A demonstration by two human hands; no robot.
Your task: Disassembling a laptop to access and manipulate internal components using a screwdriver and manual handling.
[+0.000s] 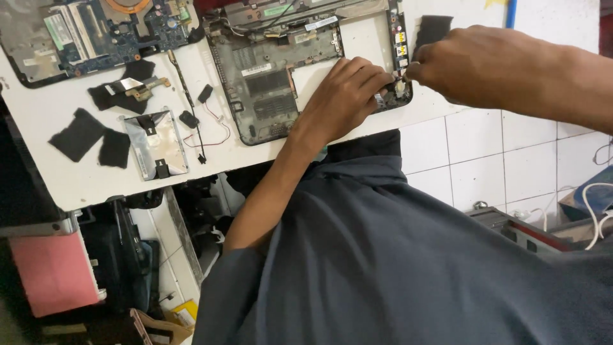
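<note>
I work at a white table (57, 172) standing on a white tiled floor (485, 153), with clutter stored under it. The opened laptop base (274, 83), grey and stripped to its shell, lies at the table's near edge. Left of the base lie a silver drive caddy (155, 144), black foam pads (80, 134) and a blue-green circuit board (89, 32). My left hand (345, 96) rests curled on the base's right corner, fingers pressed down there. My right hand (447, 61) pinches closed just beside that corner; I cannot tell what it holds.
</note>
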